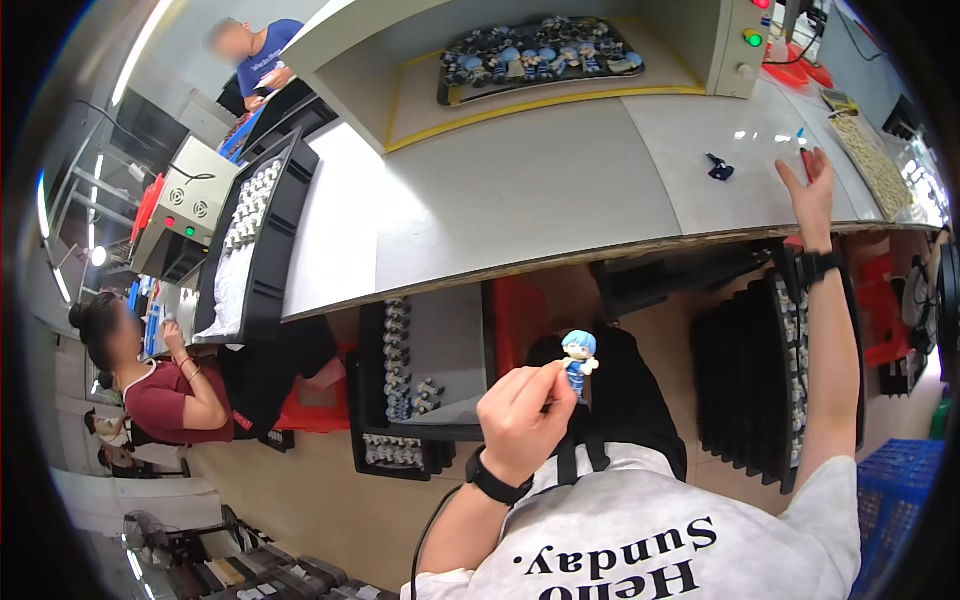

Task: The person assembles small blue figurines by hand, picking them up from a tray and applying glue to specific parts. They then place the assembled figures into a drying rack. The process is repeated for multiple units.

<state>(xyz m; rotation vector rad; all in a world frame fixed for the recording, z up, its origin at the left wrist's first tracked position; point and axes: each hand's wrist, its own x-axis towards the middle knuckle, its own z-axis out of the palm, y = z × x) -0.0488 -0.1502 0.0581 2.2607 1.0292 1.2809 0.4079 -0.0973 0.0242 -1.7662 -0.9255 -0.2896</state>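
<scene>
In my left hand [522,415], thumb and fingers pinch a small figurine [577,362] with light-blue hair and a blue-and-white body, held upright in front of my chest. My right hand [815,190] is stretched far out over the right end of the white table [520,205]. Its thumb stands apart from the fingers, beside a slim red pen-like thing [805,157]; whether they touch is hard to tell. A small blue-tipped piece [800,133] shows just beyond it. Left of that hand lies a small dark part [719,167] of unclear kind.
A box-like machine [733,60] holds a black tray [450,98] of blue-haired figurines. Black crates with small parts stand on the left [290,200] and below the table edge [450,340]; stacked trays [745,390] are at right. A person in a maroon shirt [165,405] sits at left.
</scene>
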